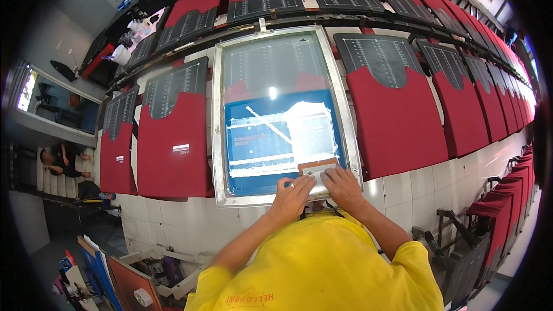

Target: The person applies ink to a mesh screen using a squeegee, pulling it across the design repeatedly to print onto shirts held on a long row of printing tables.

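A screen printing frame (219, 103) with a pale metal rim lies over a dark red shirt piece on a printing board. Its mesh carries a blue area (253, 101) with thick white ink (308, 118) spread in streaks and a broad patch at the right. At the frame's near end, a squeegee (315, 168) with a brown and silver body rests on the mesh. My left hand (294, 194) grips its left part, a ring on one finger. Around its right part my right hand (344, 189) is closed. The squeegee's lower edge is partly hidden by my fingers.
Dark red fabric pieces (391, 124) lie on black boards with white scale marks, in two long rows. Two at the left (173, 124) bear small white prints. White containers (121, 55) stand at the far left. A person (63, 158) sits by the left wall. More boards hang at the lower right.
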Tool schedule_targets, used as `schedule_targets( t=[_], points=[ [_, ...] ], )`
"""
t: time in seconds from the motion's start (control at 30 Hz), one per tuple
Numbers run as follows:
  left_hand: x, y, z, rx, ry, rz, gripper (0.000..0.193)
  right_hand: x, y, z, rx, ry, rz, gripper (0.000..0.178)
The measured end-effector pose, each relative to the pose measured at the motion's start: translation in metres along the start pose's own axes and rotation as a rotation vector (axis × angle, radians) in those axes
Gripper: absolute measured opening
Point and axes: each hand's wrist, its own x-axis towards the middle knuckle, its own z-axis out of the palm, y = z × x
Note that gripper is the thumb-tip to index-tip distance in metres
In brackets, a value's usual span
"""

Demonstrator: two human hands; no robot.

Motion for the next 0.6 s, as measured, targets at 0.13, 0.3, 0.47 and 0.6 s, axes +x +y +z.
schedule_targets(
  t=[0.13, 0.3, 0.47, 0.6],
  points=[
    [-0.018, -0.002, 0.018, 0.052, -0.034, 0.028, 0.047, -0.021, -0.003, 0.007, -0.02, -0.05, -0.009, 0.046],
    [-0.025, 0.0, 0.026, 0.101, -0.06, 0.028, 0.048, -0.031, 0.001, 0.002, 0.148, -0.122, -0.007, 0.054],
    [-0.024, -0.004, 0.024, -0.095, -0.044, -0.066, 0.043, -0.033, 0.022, -0.004, 0.456, 0.007, 0.132, 0.051],
    [-0.033, -0.04, 0.007, -0.007, 0.305, -0.349, 0.035, -0.033, 0.05, 0.005, 0.402, 0.368, 0.438, 0.041]
  ],
)
